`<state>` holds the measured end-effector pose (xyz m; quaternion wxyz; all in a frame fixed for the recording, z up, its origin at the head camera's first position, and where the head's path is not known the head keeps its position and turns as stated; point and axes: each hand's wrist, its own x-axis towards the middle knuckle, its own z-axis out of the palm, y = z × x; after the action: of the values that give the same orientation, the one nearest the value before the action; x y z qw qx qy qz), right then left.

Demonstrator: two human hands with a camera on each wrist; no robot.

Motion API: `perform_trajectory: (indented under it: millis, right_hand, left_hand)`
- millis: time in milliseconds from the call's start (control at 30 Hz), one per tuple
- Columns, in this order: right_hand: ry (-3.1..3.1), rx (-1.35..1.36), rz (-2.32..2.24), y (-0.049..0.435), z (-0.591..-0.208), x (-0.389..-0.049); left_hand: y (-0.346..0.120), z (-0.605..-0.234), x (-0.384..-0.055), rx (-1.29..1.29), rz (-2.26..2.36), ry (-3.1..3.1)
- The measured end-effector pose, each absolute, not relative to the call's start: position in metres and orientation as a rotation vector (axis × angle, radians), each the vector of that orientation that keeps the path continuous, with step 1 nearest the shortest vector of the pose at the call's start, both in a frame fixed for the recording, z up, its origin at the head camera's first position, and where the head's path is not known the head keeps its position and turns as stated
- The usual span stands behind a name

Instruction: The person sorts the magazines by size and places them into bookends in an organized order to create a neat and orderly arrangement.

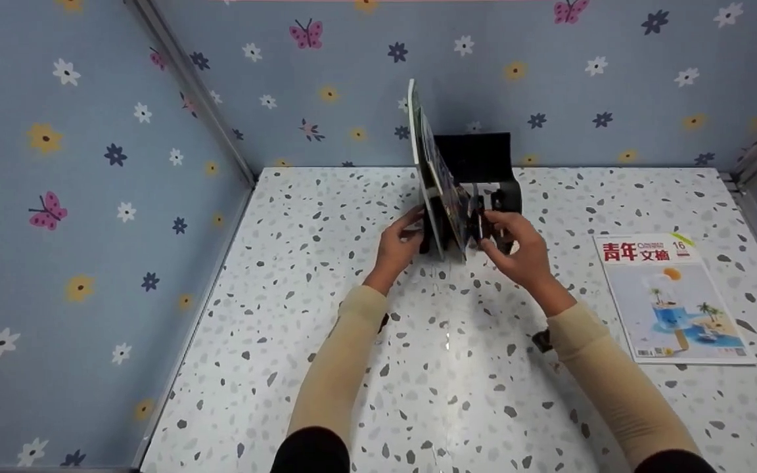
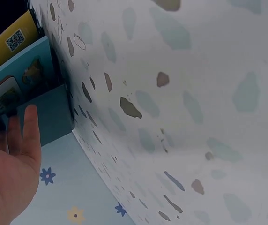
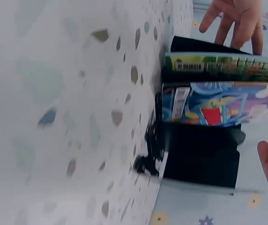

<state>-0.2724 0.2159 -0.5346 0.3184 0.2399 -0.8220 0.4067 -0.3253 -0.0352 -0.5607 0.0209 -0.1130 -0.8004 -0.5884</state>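
Your left hand [image 1: 399,248] has its fingers extended, gripping nothing; the fingertips are at the black end plate [image 3: 204,45], touching or just beside it. If that plate lacks support, the row could tip toward this side.

The green book [image 3: 195,66] stands next to the plate, rising well above it. In the head view it appears to lean left. Height and lean together could make it topple if you withdraw the hand early.

The colourful book [image 3: 223,104] stands on the right of the green one. Uneven pressure from your two sides could twist it, or slide its lower edge forward on the tabletop [image 1: 299,217].

The black bookend [image 1: 474,157] reaches behind and to the right of the books. A hard push could skid its base; a finger could be caught among the dark fittings [image 3: 149,157].

Your right hand [image 1: 520,253] has thumb and forefinger well parted, tips at these fittings; a firm grip is not visible. A slip here could release the books rightward.

The magazine [image 1: 674,302] lies flat at far right, where a sweeping forearm could displace it.
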Motion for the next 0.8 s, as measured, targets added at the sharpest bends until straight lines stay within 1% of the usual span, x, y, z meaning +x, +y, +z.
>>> perform_trajectory:
  millis: [333, 600, 800]
  right_hand:
    - [-2.216, 0.489, 1.057, 0.269, -0.530, -0.254]
    - [-2.307, 0.377, 1.015, 0.308, -0.532, -0.240]
    - [-2.356, 0.287, 0.997, 0.330, -0.532, -0.229]
  left_hand:
    - [-0.028, -0.564, -0.327, -0.390, -1.861, -2.343]
    - [-0.025, -0.537, -0.309, -0.387, -1.931, -2.291]
    - [-0.025, -0.534, -0.308, -0.345, -1.899, -2.355]
